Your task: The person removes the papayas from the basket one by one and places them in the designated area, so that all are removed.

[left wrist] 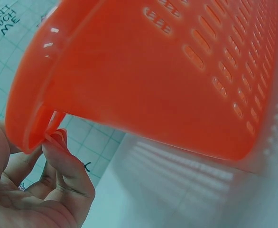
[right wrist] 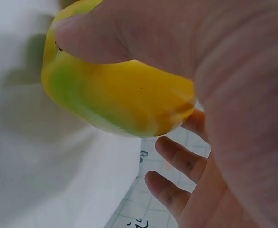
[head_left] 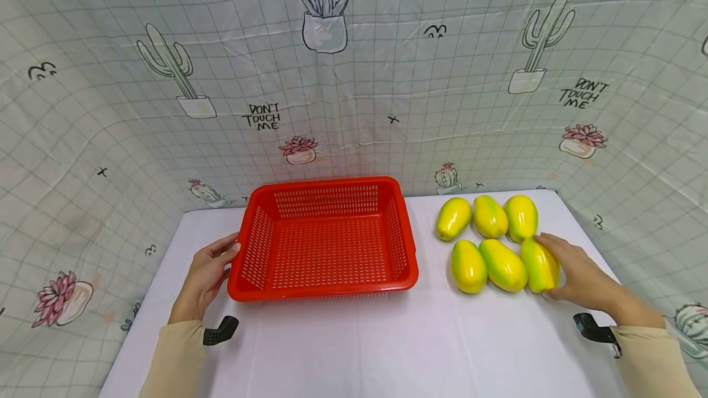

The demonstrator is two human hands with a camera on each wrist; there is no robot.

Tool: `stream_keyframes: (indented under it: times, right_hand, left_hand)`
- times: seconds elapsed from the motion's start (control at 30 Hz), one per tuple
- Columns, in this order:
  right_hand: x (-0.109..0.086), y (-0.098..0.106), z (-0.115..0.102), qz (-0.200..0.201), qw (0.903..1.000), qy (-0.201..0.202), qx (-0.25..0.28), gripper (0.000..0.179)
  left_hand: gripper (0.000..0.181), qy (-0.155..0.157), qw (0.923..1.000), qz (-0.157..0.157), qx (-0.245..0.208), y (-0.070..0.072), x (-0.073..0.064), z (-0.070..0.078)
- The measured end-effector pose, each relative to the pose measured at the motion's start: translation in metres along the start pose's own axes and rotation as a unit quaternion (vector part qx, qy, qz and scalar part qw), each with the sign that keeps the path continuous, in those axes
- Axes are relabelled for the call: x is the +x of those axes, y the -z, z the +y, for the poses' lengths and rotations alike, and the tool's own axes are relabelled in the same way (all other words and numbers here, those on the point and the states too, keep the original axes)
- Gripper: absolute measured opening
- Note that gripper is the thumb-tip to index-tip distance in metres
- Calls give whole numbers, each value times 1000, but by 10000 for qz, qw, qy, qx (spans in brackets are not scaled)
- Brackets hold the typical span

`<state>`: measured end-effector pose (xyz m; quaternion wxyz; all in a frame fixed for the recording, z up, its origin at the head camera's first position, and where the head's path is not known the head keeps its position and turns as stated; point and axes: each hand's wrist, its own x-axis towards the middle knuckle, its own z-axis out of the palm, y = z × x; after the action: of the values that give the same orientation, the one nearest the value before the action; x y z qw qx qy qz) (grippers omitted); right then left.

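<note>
A red plastic basket [head_left: 332,253] with slotted walls stands left of the middle of the table, and nothing lies in it. My left hand [head_left: 204,278] pinches the rim at its left end; in the left wrist view the fingers curl under the basket's lip [left wrist: 23,114]. On the right, my right hand [head_left: 581,272] holds a yellow-green mango [head_left: 538,266] at the right end of the front row. The right wrist view shows the thumb over one end of this mango [right wrist: 125,95], with the lower fingers spread apart from it.
Two more mangoes, one [head_left: 469,266] and another [head_left: 503,265], lie beside the held one. Behind them is a row of three, with its middle mango [head_left: 490,217] between two others. The white table [head_left: 354,349] meets a grid-patterned cloth [head_left: 365,78] at back and sides.
</note>
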<state>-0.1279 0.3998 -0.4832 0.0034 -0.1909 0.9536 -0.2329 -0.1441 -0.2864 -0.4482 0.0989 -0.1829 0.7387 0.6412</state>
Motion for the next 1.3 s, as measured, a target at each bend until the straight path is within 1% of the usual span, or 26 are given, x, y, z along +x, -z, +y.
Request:
stream_keyframes:
  times: [0.23,0.47,0.9,1.13,1.3]
  right_hand:
    - [2,0,-1,-213,9997,-142,-50,108]
    - [2,-2,1,-196,9997,-67,-112,109]
    - [4,0,-6,-494,9986,-195,-14,113]
    - [4,-1,-6,-409,9991,-87,28,114]
    - [4,-1,-5,-485,9986,-185,57,113]
  left_hand:
    - [62,69,10000,40,10,1,1,1]
    - [60,75,10000,54,31,0,1,2]
    - [60,30,10000,52,22,0,-1,2]
    - [61,20,10000,25,16,1,0,2]
    - [61,16,10000,16,10,1,1,1]
